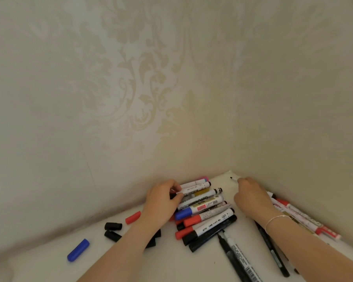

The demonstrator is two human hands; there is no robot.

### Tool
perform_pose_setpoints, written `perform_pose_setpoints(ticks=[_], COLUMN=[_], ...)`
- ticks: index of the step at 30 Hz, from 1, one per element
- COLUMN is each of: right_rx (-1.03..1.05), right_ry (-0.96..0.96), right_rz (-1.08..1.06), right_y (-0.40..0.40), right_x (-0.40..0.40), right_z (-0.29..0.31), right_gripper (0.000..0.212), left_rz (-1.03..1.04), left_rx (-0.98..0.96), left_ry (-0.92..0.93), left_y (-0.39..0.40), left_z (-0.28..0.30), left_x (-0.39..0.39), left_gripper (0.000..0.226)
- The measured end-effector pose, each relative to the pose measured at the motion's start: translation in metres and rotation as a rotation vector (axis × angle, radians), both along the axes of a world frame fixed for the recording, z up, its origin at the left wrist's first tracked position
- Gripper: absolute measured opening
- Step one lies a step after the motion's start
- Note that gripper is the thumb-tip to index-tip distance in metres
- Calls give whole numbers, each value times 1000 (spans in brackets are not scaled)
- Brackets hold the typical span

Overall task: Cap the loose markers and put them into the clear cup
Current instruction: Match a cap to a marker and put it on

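A pile of several markers (204,212) with white barrels and blue, red and black caps lies on the white surface in the corner. My left hand (163,200) grips a white-barrelled marker (189,193) at the pile's far left end. My right hand (251,195) holds an uncapped marker (233,179) with its black tip pointing at the corner. Loose caps lie to the left: a blue cap (78,250), a red cap (132,217) and two black caps (113,231). No clear cup is in view.
More markers (300,216) lie under and beyond my right forearm near the right wall. Two long black pens (235,259) lie in front. Patterned beige walls close the corner behind and to the right. A bracelet circles my right wrist.
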State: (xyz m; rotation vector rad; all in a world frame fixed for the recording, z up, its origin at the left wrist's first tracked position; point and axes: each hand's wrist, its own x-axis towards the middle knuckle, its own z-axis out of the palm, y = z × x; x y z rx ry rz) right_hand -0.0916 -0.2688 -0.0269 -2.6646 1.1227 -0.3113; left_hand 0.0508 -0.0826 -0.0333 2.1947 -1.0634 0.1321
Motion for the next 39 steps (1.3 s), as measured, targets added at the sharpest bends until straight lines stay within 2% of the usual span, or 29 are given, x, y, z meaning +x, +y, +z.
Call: perform_pose_setpoints(ticks=[6, 11, 13, 15, 19, 22, 28, 35, 39], right_rx=[-142, -174, -144, -66, 278, 510, 687, 816, 779], right_ry=[79, 49, -66, -279, -733, -849, -843, -598, -516], right_rz=[-26, -23, -11, 14, 58, 126, 260, 458, 497], right_y=[-21, -27, -27, -23, -2, 18, 59, 100, 117], right_x=[2, 4, 6, 10, 17, 22, 26, 22, 26], right_z=[-7, -4, -1, 3, 23, 34, 43, 53, 52], right_gripper=[40, 21, 23, 26, 22, 26, 29, 25, 25], left_rz=[-19, -24, -32, -42, -54, -46, -22, 18, -51], left_rx=[14, 24, 22, 17, -4, -45, -71, 177, 207], left_ry=[-6, -2, 5, 15, 45, 64, 71, 126, 238], left_y=[-4, -5, -5, -4, -1, 3, 37, 112, 134], left_z=[-2, -1, -1, -1, 1, 2, 17, 27, 27], left_x=[0, 0, 1, 1, 2, 3, 14, 43, 36], left_gripper=[5, 9, 11, 15, 16, 13, 25, 36, 24])
